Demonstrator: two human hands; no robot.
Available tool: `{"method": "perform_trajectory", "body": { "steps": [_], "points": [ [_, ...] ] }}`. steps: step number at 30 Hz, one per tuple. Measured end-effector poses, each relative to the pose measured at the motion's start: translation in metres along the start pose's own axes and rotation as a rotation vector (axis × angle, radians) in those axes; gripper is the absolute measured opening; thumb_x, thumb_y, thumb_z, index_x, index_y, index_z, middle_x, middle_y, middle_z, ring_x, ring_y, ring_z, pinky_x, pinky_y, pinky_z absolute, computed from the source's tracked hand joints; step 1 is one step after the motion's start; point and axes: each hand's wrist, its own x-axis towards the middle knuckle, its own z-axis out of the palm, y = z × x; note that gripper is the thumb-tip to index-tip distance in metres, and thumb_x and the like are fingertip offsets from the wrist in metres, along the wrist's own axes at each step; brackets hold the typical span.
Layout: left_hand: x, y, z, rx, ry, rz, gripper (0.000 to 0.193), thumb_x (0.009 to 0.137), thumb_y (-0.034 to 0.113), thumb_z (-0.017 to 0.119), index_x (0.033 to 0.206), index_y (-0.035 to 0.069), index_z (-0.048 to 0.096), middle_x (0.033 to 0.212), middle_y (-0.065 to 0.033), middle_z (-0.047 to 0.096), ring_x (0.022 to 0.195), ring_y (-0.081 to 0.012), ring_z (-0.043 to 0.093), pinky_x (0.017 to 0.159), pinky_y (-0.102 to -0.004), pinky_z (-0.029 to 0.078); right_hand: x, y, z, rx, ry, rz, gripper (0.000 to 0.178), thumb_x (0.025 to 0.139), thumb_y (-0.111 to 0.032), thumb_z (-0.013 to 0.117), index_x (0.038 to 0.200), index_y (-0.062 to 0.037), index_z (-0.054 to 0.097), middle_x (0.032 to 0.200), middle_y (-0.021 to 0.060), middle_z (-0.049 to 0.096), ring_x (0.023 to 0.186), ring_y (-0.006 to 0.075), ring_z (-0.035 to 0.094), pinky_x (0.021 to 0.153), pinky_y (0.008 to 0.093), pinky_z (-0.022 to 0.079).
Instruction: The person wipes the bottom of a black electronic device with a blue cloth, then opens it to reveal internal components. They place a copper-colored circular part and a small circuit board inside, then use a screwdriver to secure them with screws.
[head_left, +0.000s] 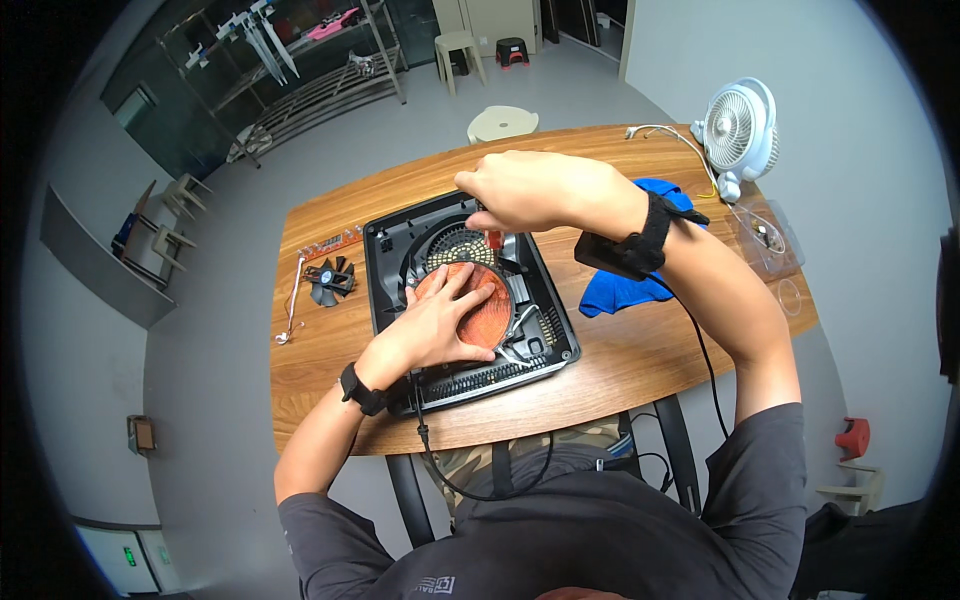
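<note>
An opened black induction cooker housing (385, 318) lies on the table in front of me. In it sits a round copper-coloured coil (488, 322). My left hand (440, 318) rests flat on the coil with its fingers spread, holding nothing. Above the coil's far right edge, my right hand (515, 190) is closed, its wrist bent. A small red piece (493, 239) shows just under its fingers; whether it is a tool in the hand or a part of the cooker I cannot tell. Beyond the coil, a round vent grille (455, 240) shows in the housing. White wires (522, 325) run along the coil's right side.
Left of the housing lie a black fan blade (330, 281) and a narrow circuit strip (332, 243) with a white cable. To the right are a blue cloth (612, 293), a white desk fan (738, 128) and a clear plastic box (772, 240). A black cable (424, 437) hangs at the near edge.
</note>
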Motion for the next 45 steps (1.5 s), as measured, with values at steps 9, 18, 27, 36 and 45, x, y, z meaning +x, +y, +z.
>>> {"method": "perform_trajectory", "body": {
  "steps": [9,18,27,36,45],
  "points": [
    [0.001,-0.002,0.002,0.002,-0.006,0.002,0.104,0.070,0.070,0.082,0.156,0.025,0.044,0.168,-0.0201,0.022,0.153,-0.0526,0.019,0.106,-0.0837,0.027,-0.008,0.005,0.004,0.036,0.067,-0.109,0.029,0.092,-0.019,0.070,0.108,0.0016,0.058,0.104,0.0194,0.066,0.096,0.0392,0.069,0.080,0.0471,0.056],
    [-0.001,0.005,-0.003,0.054,-0.034,-0.029,0.105,0.071,0.068,0.083,0.157,0.024,0.043,0.168,-0.0188,0.023,0.154,-0.0487,0.020,0.112,-0.0759,0.031,-0.002,0.006,0.002,0.072,0.021,-0.072,0.025,0.093,-0.019,0.070,0.104,0.0002,0.057,0.099,0.0168,0.068,0.094,0.0379,0.069,0.079,0.0465,0.056],
    [-0.003,0.003,-0.005,0.042,-0.026,-0.017,0.109,0.071,0.069,0.082,0.159,0.023,0.038,0.168,-0.0214,0.021,0.154,-0.0484,0.019,0.112,-0.0760,0.030,-0.009,0.013,0.000,0.075,0.144,-0.069,0.027,0.096,-0.023,0.069,0.104,0.0001,0.057,0.100,0.0181,0.067,0.094,0.0395,0.067,0.080,0.0466,0.055],
    [0.026,-0.012,-0.022,0.073,-0.154,-0.079,0.124,0.069,0.075,0.080,0.164,0.018,0.024,0.167,-0.0256,0.020,0.156,-0.0423,0.020,0.119,-0.0727,0.021,-0.034,0.035,-0.013,0.106,0.285,-0.049,0.025,0.097,-0.020,0.063,0.101,0.0038,0.056,0.099,0.0213,0.069,0.101,0.0416,0.068,0.084,0.0485,0.055],
    [0.040,-0.017,-0.012,-0.023,-0.128,-0.084,0.127,0.059,0.067,0.092,0.156,0.014,0.028,0.139,-0.0170,0.039,0.139,-0.0403,0.041,0.108,-0.0697,0.036,-0.074,0.075,0.008,0.142,0.253,0.066,0.033,0.097,-0.025,0.068,0.106,0.0047,0.057,0.100,0.0234,0.066,0.098,0.0406,0.066,0.084,0.0449,0.053]
  ]
}}
